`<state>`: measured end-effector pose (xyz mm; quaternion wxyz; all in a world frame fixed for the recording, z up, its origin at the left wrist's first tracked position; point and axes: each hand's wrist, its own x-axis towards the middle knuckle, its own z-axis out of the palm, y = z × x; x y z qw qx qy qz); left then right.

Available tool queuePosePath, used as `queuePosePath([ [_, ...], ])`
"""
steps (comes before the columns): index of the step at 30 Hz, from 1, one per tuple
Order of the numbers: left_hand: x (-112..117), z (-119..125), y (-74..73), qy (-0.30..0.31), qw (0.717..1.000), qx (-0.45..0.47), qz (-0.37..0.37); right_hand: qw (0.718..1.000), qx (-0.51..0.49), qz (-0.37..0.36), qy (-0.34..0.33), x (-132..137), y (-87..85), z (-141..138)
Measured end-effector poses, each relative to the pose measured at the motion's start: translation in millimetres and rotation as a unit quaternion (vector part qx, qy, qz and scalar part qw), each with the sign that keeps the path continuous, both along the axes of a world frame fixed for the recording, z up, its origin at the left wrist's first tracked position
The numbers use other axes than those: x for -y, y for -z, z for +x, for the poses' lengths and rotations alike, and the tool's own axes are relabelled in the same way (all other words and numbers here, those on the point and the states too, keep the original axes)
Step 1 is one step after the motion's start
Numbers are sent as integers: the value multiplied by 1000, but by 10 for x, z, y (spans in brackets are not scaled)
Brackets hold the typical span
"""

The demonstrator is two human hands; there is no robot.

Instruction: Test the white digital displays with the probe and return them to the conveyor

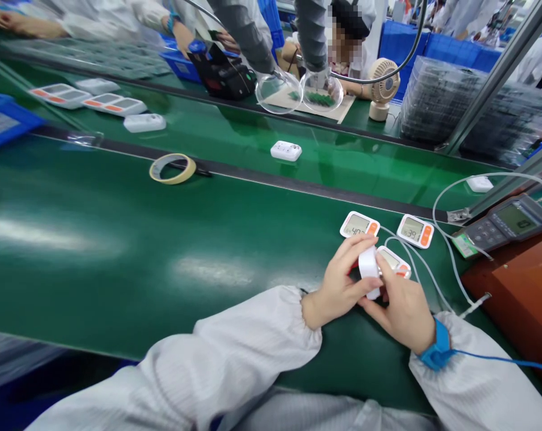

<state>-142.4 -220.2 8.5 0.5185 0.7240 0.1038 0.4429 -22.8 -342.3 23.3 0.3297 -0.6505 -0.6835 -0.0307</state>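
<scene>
Between my two hands a small white device (pixel 368 264) is held on its edge, over the green bench. My left hand (pixel 342 278) has its fingers closed round the left side of it. From the right, my right hand (pixel 403 302) grips the same device, thumb and fingers bent against it; a blue wrist strap circles that wrist. Just behind lie a white monitor (pixel 359 224) with a lit display and orange buttons, a second such monitor (pixel 415 231) to its right, and a third monitor (pixel 394 261) partly hidden by my hands. Thin clear tubes (pixel 426 272) run among them.
A handheld meter (pixel 508 224) leans on an orange-brown box (pixel 517 287) at the right. A tape roll (pixel 172 169) lies by the dark rail. White devices (pixel 285 151) sit on the belt beyond. A blue bin (pixel 8 120) stands far left; co-workers sit opposite.
</scene>
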Motion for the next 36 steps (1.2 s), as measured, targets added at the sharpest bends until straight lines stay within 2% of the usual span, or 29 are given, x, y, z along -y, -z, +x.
queuePosePath([
  [3, 9, 17, 9, 99, 988, 31, -117, 996, -78, -17, 35, 8, -25, 35],
  [5, 10, 24, -10, 171, 968, 7, -184, 987, -146, -18, 65, 19, -42, 76],
  [9, 22, 16, -37, 273, 936, -60, -215, 968, -238, -7, 78, 34, -30, 129],
  [15, 46, -1, -11, 271, 935, -15, -227, 969, -238, -6, 66, 43, 7, 116],
  [19, 47, -16, -11, 273, 937, -19, -216, 968, -244, -9, 62, 42, -7, 108],
  [26, 56, -16, 44, 228, 958, -6, -174, 961, -272, -17, 39, -8, -23, 114],
  [36, 88, 20, -43, 262, 942, 19, -210, 945, -322, -46, 39, 28, 2, 119],
])
